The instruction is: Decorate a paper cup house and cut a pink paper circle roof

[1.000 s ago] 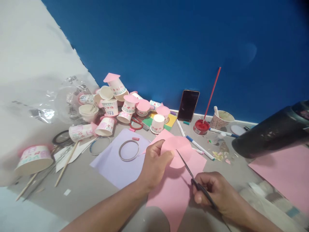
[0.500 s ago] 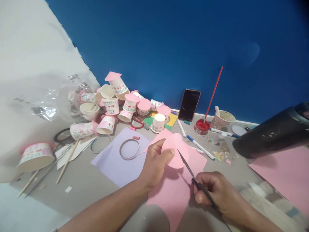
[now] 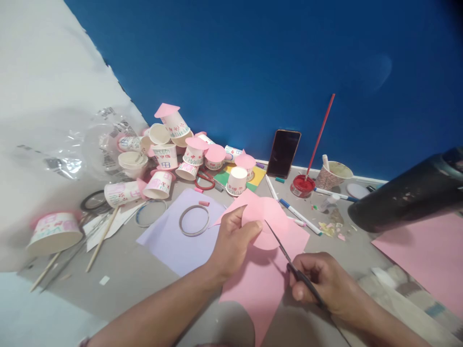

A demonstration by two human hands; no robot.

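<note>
Between thumb and fingers, my left hand (image 3: 235, 238) pinches a round piece of pink paper (image 3: 265, 238) by its left side. My right hand (image 3: 318, 284) grips black-handled scissors (image 3: 284, 248), with fingers wrapped around the handles. The blades lie across the right part of the pink circle, their tips close to its middle and to my left thumb. Under both hands a larger pink sheet (image 3: 249, 284) with a curved cut-out rests on the table. A lilac sheet (image 3: 162, 236) bearing a grey tape roll (image 3: 194, 220) is left of my left hand.
Decorated paper cups (image 3: 164, 156), several with pink cone tops, are piled at the back left beside clear plastic wrap (image 3: 104, 144). A phone (image 3: 284, 153) leans on the blue wall. Markers (image 3: 300, 217), a red pot (image 3: 303, 186) and a black cylinder (image 3: 405, 190) stand or lie rightward.
The pink circle now shows more of its right side, spread flatter around the blades. Both hands keep their holds and have barely moved; the view shifts slightly.
</note>
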